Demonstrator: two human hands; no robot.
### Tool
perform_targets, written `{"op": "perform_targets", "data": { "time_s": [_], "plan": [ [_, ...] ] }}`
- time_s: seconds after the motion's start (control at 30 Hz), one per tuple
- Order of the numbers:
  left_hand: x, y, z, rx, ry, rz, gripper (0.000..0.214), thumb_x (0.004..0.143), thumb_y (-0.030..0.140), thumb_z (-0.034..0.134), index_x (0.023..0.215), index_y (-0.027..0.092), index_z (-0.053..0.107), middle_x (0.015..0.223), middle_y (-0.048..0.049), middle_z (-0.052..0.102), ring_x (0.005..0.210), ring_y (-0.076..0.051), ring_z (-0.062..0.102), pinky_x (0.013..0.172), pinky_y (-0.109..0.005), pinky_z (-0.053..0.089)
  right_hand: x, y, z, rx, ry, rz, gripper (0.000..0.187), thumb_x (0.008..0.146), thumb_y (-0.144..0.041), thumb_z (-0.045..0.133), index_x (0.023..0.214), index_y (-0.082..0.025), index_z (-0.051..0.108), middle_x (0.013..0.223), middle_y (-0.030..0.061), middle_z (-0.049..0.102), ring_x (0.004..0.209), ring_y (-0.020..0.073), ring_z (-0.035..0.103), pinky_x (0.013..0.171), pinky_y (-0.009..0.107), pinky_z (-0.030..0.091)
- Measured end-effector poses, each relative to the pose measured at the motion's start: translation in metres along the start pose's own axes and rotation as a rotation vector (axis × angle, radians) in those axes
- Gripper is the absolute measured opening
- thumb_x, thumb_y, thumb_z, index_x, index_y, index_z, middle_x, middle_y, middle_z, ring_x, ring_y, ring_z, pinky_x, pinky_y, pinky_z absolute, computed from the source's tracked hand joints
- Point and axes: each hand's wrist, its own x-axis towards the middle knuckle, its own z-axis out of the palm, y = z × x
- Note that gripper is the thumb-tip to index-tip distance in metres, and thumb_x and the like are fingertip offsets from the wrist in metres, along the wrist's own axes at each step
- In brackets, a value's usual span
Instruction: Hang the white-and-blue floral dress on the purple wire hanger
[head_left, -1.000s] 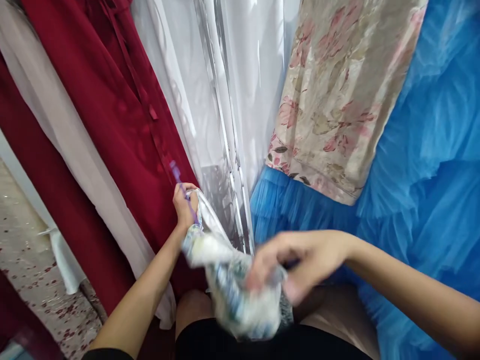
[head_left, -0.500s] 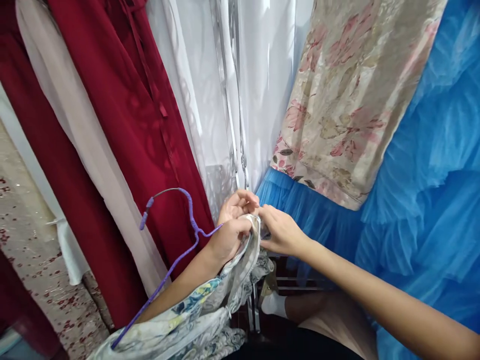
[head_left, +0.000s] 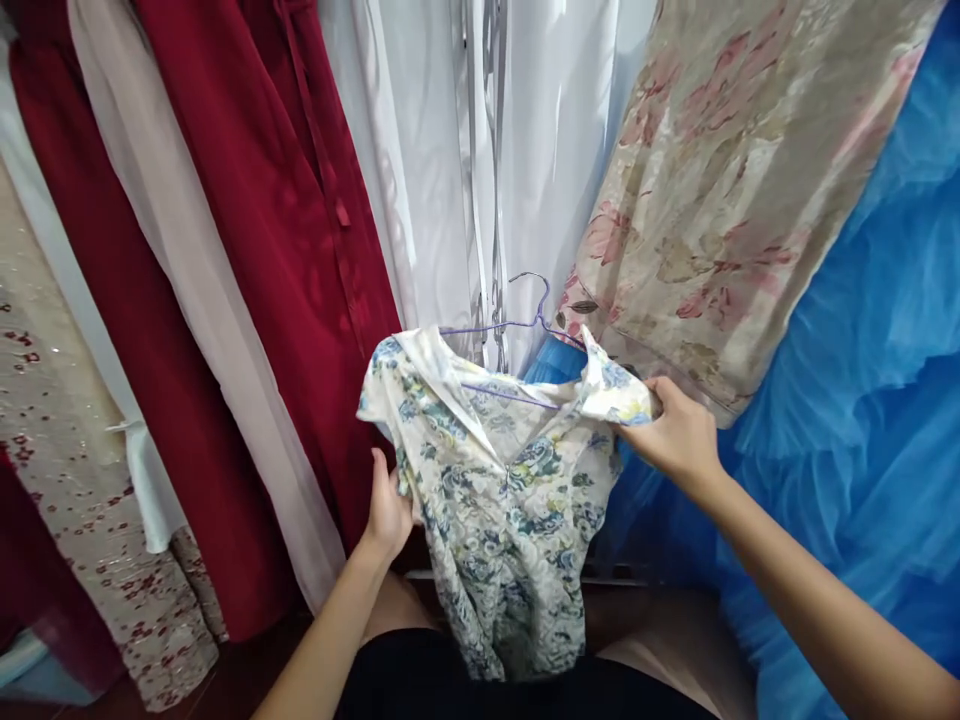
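Raised now, one floral blouse (head_left: 502, 500) hangs on one purple hanger (head_left: 534, 322), left hand (head_left: 388, 510) and right hand (head_left: 679, 440) gripping it.

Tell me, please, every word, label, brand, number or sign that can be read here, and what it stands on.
None can be read. The floral blouse on its purple hanger, held by the left hand and right hand, shows no visible tag or lettering; neither does the red dress or blue tulle.
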Motion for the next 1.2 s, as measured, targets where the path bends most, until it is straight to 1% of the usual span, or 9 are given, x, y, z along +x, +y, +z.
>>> {"op": "perform_targets", "data": {
  "time_s": [0.07, 0.2, 0.43, 0.57, 0.73, 0.8, 0.87, 1.03, 1.2],
  "plan": [
    [-0.007, -0.016, -0.001, -0.051, 0.019, -0.054, 0.083, 0.082, 0.088, 0.036, 0.112, 0.018, 0.069, 0.113, -0.0155, 0.074, 0.126, -0.036, 0.061, 0.103, -0.049, 0.051, 0.013, -0.014, -0.003, 0.003, -0.011, 0.019, 0.042, 0.070, -0.057, 0.070, 0.096, -0.024, 0.062, 0.085, 0.0112, 0.075, 0.080, 0.0367, 0.070, 0.060, 0.033, 0.038],
    [-0.016, -0.051, 0.007, 0.020, 0.095, -0.099, 0.058, 0.077, 0.057, 0.078, 0.120, 0.020, 0.066, 0.130, -0.0104, 0.070, 0.131, -0.032, 0.058, 0.111, -0.041, 0.044, 0.022, -0.033, -0.006, 0.067, -0.018, -0.076, 0.045, 0.067, -0.051, 0.075, 0.100, -0.022, 0.063, 0.085, 0.0102, 0.074, 0.079, 0.0342, 0.069, 0.061, 0.032, 0.040],
    [-0.045, -0.093, 0.029, -0.103, 0.231, -0.181, 0.055, 0.074, 0.046, 0.083, 0.121, 0.023, 0.067, 0.126, -0.0097, 0.072, 0.127, -0.031, 0.062, 0.108, -0.040, 0.048, 0.007, -0.017, -0.005, 0.268, -0.192, -0.246, 0.045, 0.066, -0.030, 0.073, 0.108, -0.022, 0.061, 0.092, 0.0055, 0.072, 0.078, 0.0252, 0.066, 0.069, 0.030, 0.046],
    [-0.064, -0.102, 0.037, -0.119, 0.271, -0.273, 0.055, 0.071, 0.046, 0.086, 0.115, 0.018, 0.070, 0.123, -0.0140, 0.073, 0.120, -0.034, 0.066, 0.104, -0.044, 0.052, -0.018, 0.005, 0.017, 0.436, -0.017, 0.021, 0.048, 0.069, -0.030, 0.071, 0.115, -0.020, 0.062, 0.102, 0.0070, 0.069, 0.088, 0.0262, 0.063, 0.077, 0.034, 0.047],
    [-0.076, -0.104, 0.044, -0.089, 0.319, -0.287, 0.060, 0.068, 0.046, 0.088, 0.114, 0.013, 0.070, 0.122, -0.0171, 0.073, 0.118, -0.035, 0.067, 0.104, -0.046, 0.050, -0.114, 0.041, 0.062, 0.700, 0.405, 0.618, 0.085, 0.061, -0.046, 0.085, 0.134, -0.018, 0.052, 0.118, 0.0093, 0.058, 0.072, 0.0139, 0.048, 0.067, 0.030, 0.043],
    [-0.078, -0.106, 0.049, -0.088, 0.295, -0.302, 0.060, 0.069, 0.047, 0.088, 0.115, 0.012, 0.070, 0.122, -0.0176, 0.073, 0.118, -0.035, 0.067, 0.104, -0.046, 0.050, -0.150, 0.039, 0.076, 0.835, 0.291, 0.759, 0.068, 0.068, -0.054, 0.076, 0.123, -0.018, 0.056, 0.102, 0.0057, 0.059, 0.072, 0.0149, 0.049, 0.064, 0.028, 0.041],
    [-0.080, -0.106, 0.055, -0.073, 0.266, -0.294, 0.060, 0.071, 0.047, 0.086, 0.117, 0.012, 0.069, 0.123, -0.0171, 0.072, 0.118, -0.034, 0.067, 0.104, -0.045, 0.050, -0.168, 0.023, 0.082, 0.911, 0.057, 0.746, 0.047, 0.071, -0.055, 0.076, 0.094, -0.016, 0.066, 0.079, 0.0040, 0.061, 0.064, 0.0160, 0.049, 0.058, 0.029, 0.040],
    [-0.087, -0.101, 0.069, 0.003, 0.185, -0.214, 0.055, 0.076, 0.044, 0.082, 0.119, 0.013, 0.069, 0.123, -0.0158, 0.073, 0.120, -0.033, 0.066, 0.105, -0.044, 0.049, -0.157, -0.045, 0.082, 1.117, -0.598, 0.398, 0.042, 0.093, -0.055, 0.060, 0.072, -0.018, 0.063, 0.062, 0.0003, 0.056, 0.054, 0.0129, 0.043, 0.054, 0.028, 0.032],
    [-0.094, -0.094, 0.071, 0.060, 0.114, -0.164, 0.052, 0.079, 0.042, 0.080, 0.121, 0.014, 0.068, 0.128, -0.0144, 0.071, 0.123, -0.030, 0.064, 0.105, -0.041, 0.049, -0.155, -0.078, 0.081, 1.205, -0.511, 0.372, 0.042, 0.094, -0.052, 0.061, 0.069, -0.020, 0.051, 0.057, -0.0037, 0.049, 0.055, 0.0123, 0.042, 0.057, 0.027, 0.033]
  ]
}}
